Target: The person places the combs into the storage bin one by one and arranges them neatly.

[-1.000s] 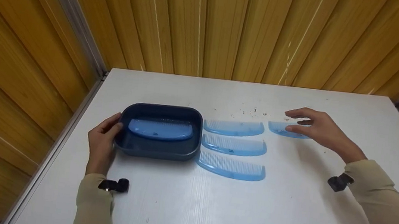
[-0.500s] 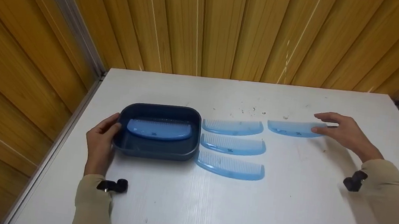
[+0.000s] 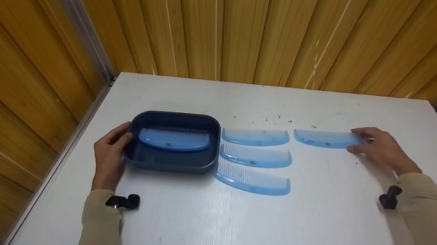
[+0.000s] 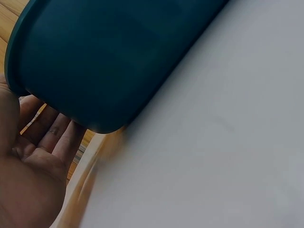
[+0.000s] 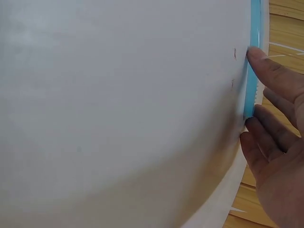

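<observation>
A dark blue plastic tray (image 3: 169, 166) stands on the white table with one blue comb (image 3: 174, 140) lying in it. My left hand (image 3: 110, 155) grips the tray's left side, thumb at the rim; in the left wrist view its fingers lie against the outer wall. At the far right, my right hand (image 3: 384, 148) holds the right end of a translucent blue comb (image 3: 325, 139) that lies flat, teeth away from me. In the right wrist view the thumb (image 5: 275, 73) touches that comb's spine, while the other fingers are around its end.
Beside the tray's right side lie three more blue combs, a far one (image 3: 256, 137), a middle one (image 3: 255, 158) and a near one (image 3: 253, 181). Small dark specks mark the table (image 3: 231, 230) behind them. Yellow wood-patterned panels (image 3: 241, 30) rise at the back and sides.
My right hand has moved right along the comb from its middle to its right end, and its thumb and fingers have closed in on it. The left hand stays on the tray.
</observation>
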